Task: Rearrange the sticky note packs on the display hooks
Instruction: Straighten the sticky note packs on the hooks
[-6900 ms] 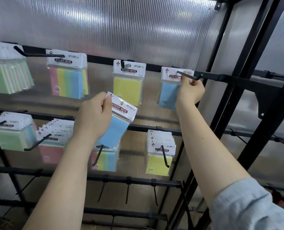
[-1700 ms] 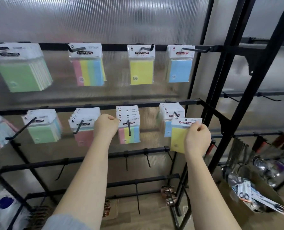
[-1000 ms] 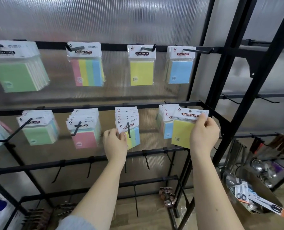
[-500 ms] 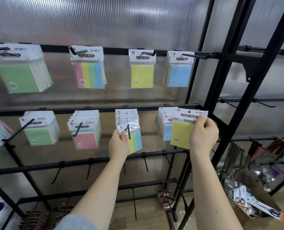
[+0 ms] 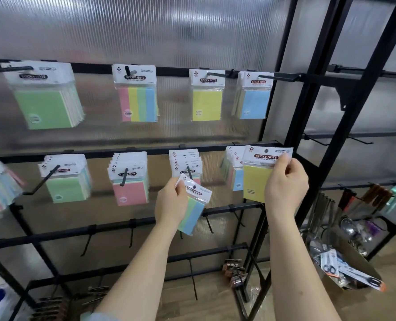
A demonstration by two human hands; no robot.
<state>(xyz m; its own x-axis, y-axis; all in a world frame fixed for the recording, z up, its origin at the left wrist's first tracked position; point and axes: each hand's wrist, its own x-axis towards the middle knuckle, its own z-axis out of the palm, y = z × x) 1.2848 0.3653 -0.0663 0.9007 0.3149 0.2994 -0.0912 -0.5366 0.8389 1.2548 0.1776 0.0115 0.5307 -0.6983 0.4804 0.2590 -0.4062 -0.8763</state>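
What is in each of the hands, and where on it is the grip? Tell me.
Left hand pinches the multicolour pack by its header card's left edge. Right hand grips the yellow pack at its right edge, below the header.

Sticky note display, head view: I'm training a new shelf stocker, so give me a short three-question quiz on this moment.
1. True or false: the right hand holds a yellow sticky note pack.
2. The multicolour striped pack in the left hand is: A) hanging on its hook, B) off the hook and tilted, C) on the floor.
3. Fill in: on the top rail, the blue pack hangs on the ____most hook.

Key: 1 true; 2 B; 3 right.
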